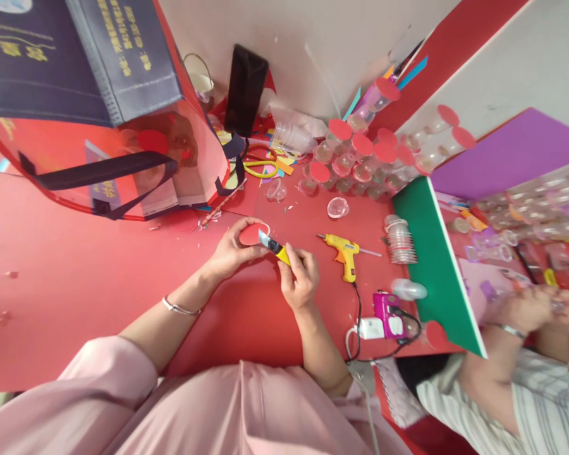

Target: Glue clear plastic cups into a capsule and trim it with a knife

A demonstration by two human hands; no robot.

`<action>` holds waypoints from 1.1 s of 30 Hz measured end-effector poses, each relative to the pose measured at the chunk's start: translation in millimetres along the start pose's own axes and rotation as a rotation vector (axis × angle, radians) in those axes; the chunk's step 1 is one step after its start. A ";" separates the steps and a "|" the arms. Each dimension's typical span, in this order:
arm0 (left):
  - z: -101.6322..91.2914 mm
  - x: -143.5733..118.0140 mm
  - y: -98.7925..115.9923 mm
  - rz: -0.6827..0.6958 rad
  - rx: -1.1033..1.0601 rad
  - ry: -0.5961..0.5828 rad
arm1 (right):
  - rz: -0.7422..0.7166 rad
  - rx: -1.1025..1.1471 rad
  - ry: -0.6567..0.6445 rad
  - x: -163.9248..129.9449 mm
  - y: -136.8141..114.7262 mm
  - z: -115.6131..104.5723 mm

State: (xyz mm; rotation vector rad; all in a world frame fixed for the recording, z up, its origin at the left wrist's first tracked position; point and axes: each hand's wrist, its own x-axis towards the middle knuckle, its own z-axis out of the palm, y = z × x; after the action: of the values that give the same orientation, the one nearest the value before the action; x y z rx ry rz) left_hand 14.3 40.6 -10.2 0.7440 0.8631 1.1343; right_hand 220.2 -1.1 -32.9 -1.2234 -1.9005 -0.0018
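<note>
My left hand grips a small round piece with a red face and a pale rim, a red disc, thumb below and fingers behind it. In my right hand is a yellow and black utility knife. Its blade lies against the right part of the disc's face. To the right of my right hand, a yellow hot glue gun lies on the red table, a glue stick poking from its back. A clear plastic cup rests beyond it.
Clear cups with red discs crowd the back right. A stack of clear lids leans near a green divider. Nearby are a purple power adapter and cords. A large bag stands back left, near a phone. Another person's hands work at right.
</note>
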 end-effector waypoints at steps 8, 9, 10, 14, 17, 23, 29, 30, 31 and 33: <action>1.1 2.3 1.4 0.095 0.157 0.100 | 0.166 0.100 0.037 6.7 -5.2 -6.4; 1.8 3.0 1.4 0.136 0.197 0.143 | 0.192 0.118 0.015 7.9 -8.2 -7.4; 2.4 3.5 1.4 0.170 0.224 0.178 | 0.217 0.137 -0.011 9.4 -11.7 -8.4; 3.7 4.0 0.4 0.158 0.159 0.181 | 0.397 0.256 -0.125 20.7 -25.5 -11.1; 2.6 3.8 -0.9 0.085 0.043 0.109 | 0.675 0.449 -0.158 36.0 -30.0 -8.7; -6.2 7.4 1.8 -0.051 -0.178 -0.104 | 0.885 0.783 -0.130 60.2 -29.0 7.6; -7.5 8.0 -1.6 -0.037 -0.182 -0.115 | 0.865 0.895 -0.120 55.7 -36.1 14.8; -6.5 7.3 -2.5 -0.035 -0.164 -0.123 | 0.858 0.922 -0.123 54.5 -37.2 14.6; -5.5 6.4 -3.0 -0.037 -0.146 -0.137 | 0.855 0.938 -0.128 53.6 -37.8 14.2; -3.5 4.7 -2.8 -0.042 -0.122 -0.169 | 0.850 0.915 -0.133 52.5 -37.8 12.5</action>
State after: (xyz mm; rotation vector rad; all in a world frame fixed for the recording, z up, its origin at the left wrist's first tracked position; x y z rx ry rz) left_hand 13.4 44.6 -15.2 0.7071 0.6588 1.0601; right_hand 175.7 23.6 9.0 -1.2432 -1.0787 1.2654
